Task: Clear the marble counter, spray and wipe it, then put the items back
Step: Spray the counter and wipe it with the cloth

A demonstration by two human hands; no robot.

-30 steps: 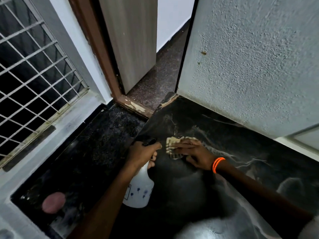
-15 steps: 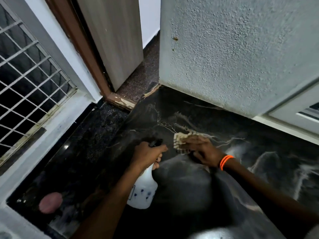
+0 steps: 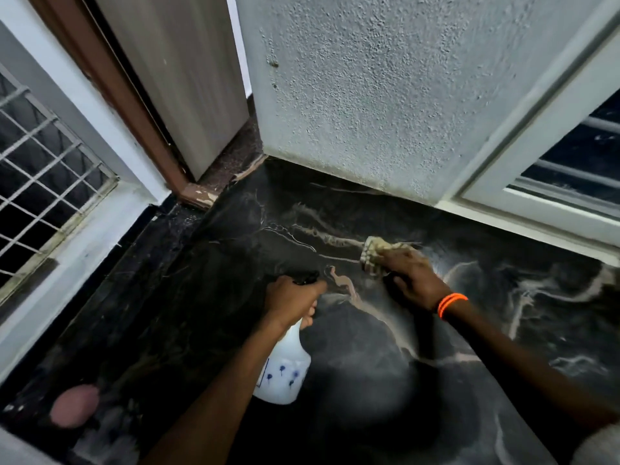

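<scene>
The black marble counter (image 3: 503, 313) with pale veins fills the lower right of the head view. My left hand (image 3: 292, 297) grips the black trigger head of a white spray bottle (image 3: 285, 374) with small blue marks, held just above the counter. My right hand (image 3: 412, 276), with an orange band at the wrist, presses a beige checked cloth (image 3: 372, 253) flat on the marble, to the right of the bottle and close to the back wall.
A rough pale wall (image 3: 385, 95) rises behind the counter, with a white window frame (image 3: 536, 196) at right. A brown door frame (image 3: 127, 95) and door stand at the back left. A lower dark speckled ledge (image 3: 134, 297) lies left, below a grilled window (image 3: 43, 169), with a pink blur (image 3: 73, 406) at bottom left.
My right hand has slid the cloth to the right along the marble, away from the spray bottle. The view has swung right, showing more of the window frame.
</scene>
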